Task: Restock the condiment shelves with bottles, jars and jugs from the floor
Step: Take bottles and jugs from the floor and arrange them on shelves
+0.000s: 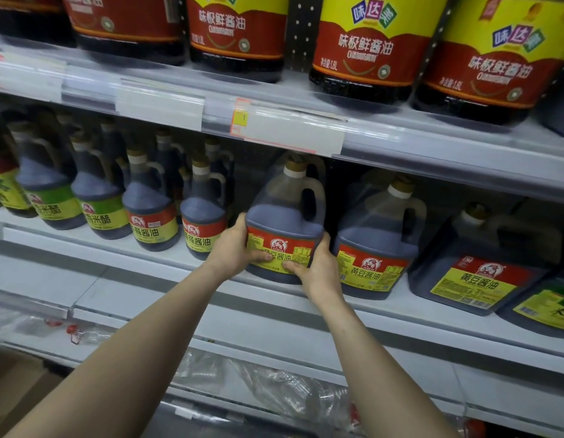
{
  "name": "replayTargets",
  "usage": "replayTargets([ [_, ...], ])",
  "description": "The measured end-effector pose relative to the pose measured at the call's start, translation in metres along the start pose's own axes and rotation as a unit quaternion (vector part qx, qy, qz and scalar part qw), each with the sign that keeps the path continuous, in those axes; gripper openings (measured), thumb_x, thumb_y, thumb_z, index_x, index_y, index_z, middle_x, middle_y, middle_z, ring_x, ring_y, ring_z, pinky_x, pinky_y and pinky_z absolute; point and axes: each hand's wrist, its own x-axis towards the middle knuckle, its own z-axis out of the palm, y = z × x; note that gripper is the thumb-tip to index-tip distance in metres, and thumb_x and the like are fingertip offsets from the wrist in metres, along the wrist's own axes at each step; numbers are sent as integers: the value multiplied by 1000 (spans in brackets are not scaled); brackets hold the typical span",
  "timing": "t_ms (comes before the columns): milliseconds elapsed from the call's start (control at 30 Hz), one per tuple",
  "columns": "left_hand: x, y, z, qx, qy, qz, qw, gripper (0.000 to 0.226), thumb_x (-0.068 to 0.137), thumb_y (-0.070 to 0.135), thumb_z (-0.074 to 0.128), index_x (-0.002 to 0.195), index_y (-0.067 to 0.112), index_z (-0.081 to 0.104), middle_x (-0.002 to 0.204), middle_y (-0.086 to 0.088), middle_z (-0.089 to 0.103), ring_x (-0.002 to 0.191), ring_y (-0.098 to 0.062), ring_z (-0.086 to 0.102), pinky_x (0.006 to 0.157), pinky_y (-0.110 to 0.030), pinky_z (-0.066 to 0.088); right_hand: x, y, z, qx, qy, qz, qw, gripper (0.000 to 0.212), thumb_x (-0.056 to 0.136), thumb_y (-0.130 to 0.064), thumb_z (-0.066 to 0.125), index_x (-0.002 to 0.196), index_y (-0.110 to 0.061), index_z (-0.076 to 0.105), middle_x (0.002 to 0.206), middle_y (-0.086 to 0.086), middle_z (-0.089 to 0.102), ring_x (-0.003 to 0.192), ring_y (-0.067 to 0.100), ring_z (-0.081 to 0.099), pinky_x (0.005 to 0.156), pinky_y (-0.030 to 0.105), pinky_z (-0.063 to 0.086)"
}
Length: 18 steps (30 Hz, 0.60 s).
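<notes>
Dark brown soy sauce filled the jug (285, 216) up to about its shoulders, with a tan cap on top and a red and yellow label facing out. It stood upright at the front edge of the middle shelf (125, 263), between a matching jug (375, 248) just beside it and some smaller handled bottles (149, 213). Couldn't tell if its bottom was fully down on the shelf. Both arms reached up and forward. The left hand (234, 248) wrapped round the jug's left side, thumb across the label. The right hand (320, 268) gripped the lower right corner, thumb on the label too. Bigger tubs (369, 49) of dark sauce lined the shelf above.
</notes>
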Motion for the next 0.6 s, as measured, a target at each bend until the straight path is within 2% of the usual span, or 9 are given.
replayTargets([
  [100,2,2,1,3,1,-7,1000,85,68,29,89,135,15,39,126,-6,64,112,-25,64,90,-36,53,4,1,-1,-3,1,3,1000,89,80,-29,84,149,-16,28,135,8,59,124,29,58,104,42,47],
  [367,-8,12,0,26,8,-29,999,76,73,30,85,132,8,42,125,-14,64,113,-34,62,95,-45,51,-6,-9,3,-9,10,41,999,84,85,-29,79,149,-7,29,136,14,58,127,34,55,102,41,45],
  [533,-33,11,4,34,16,-29,999,71,80,27,81,135,5,44,128,-16,63,116,-37,60,94,-46,48,-26,-14,4,-47,19,52,997,61,95,-27,69,142,-3,37,135,17,59,122,37,57,97,42,48],
  [600,-44,9,4,27,11,-18,999,70,81,24,80,137,5,43,130,-15,63,116,-36,60,94,-46,50,-34,-13,2,-59,18,47,997,59,96,-25,67,143,-5,38,132,14,61,122,35,58,97,41,49],
])
